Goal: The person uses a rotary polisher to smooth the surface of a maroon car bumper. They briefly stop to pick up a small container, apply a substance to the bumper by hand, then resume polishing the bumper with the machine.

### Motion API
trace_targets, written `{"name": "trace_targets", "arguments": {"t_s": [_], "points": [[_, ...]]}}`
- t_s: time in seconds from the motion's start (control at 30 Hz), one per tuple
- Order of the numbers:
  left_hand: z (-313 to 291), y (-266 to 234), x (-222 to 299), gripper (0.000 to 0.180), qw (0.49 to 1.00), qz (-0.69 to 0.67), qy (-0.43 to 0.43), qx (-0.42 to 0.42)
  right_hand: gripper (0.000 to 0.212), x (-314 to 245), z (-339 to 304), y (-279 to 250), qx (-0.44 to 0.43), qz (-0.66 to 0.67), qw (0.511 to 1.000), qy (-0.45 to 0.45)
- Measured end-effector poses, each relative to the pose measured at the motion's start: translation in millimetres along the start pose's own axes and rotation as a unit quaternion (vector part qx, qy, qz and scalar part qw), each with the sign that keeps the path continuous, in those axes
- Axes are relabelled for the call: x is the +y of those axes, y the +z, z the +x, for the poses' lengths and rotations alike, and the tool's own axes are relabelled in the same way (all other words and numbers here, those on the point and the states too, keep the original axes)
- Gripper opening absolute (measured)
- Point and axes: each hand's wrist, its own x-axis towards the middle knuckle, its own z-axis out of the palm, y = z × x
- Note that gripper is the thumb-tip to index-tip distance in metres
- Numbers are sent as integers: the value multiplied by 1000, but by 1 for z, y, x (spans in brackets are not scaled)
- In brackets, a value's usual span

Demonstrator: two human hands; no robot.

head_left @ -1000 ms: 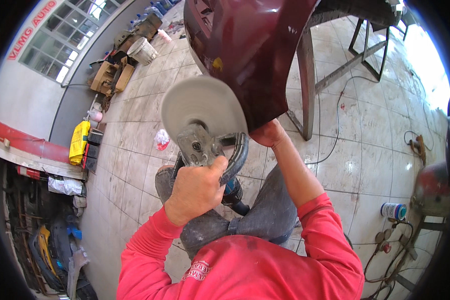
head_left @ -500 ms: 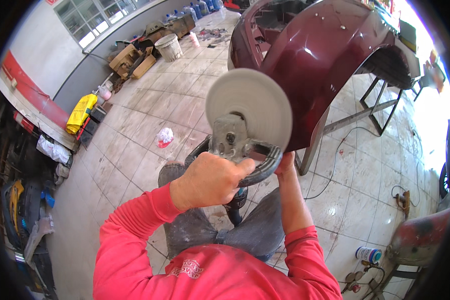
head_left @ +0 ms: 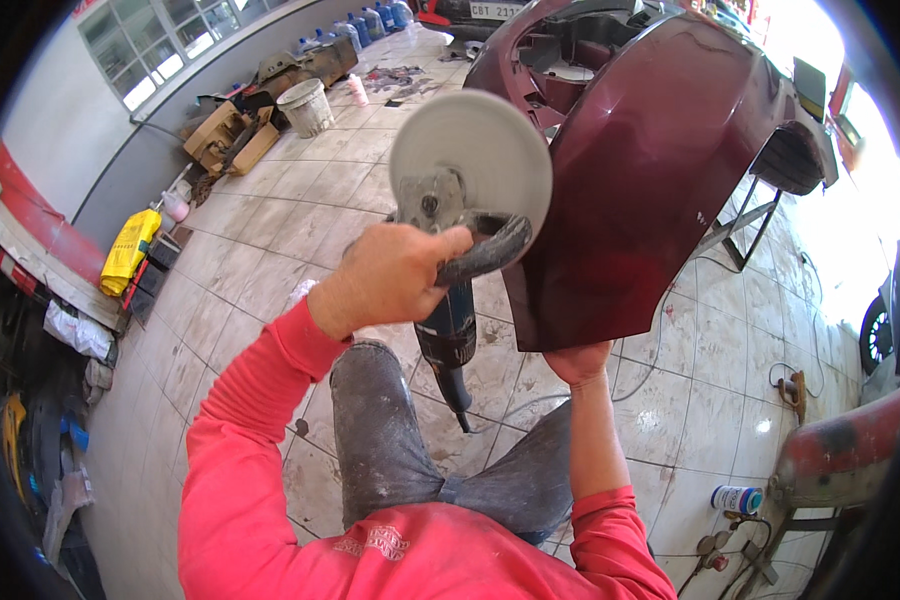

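My left hand [head_left: 385, 275] is closed round the loop handle [head_left: 485, 250] of a dark power polisher [head_left: 448, 325], whose round pale pad [head_left: 485, 140] faces up beside a glossy maroon car bumper [head_left: 610, 230]. The pad overlaps the bumper's left edge in the picture; I cannot tell whether they touch. Blur on the pad's face suggests spinning. My right hand [head_left: 578, 363] grips the bumper's near lower end from beneath, most of its fingers hidden behind the panel. The polisher's body hangs down between my knees, cord end lowest.
A metal stand [head_left: 745, 230] shows beneath the bumper. The grey power cord [head_left: 645, 385] runs across the tiled floor. At right are a can [head_left: 737, 500] and a red part on a stand [head_left: 840, 450]. A bucket [head_left: 306, 108] and cardboard box [head_left: 232, 140] sit far left.
The bumper's near end has tipped down and toward me, with my right hand under it. The polisher has shifted up and left in the view, still in my left hand.
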Motion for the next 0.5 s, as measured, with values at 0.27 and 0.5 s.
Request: {"name": "trace_targets", "arguments": {"t_s": [0.27,0.5], "points": [[63,-30,-97,26,994,-72,58,58,87,3,-4,19,42,-28,998,-35],[97,-32,-148,27,992,-66,88,69,91,-7,-6,27,26,-29,997,-73]]}}
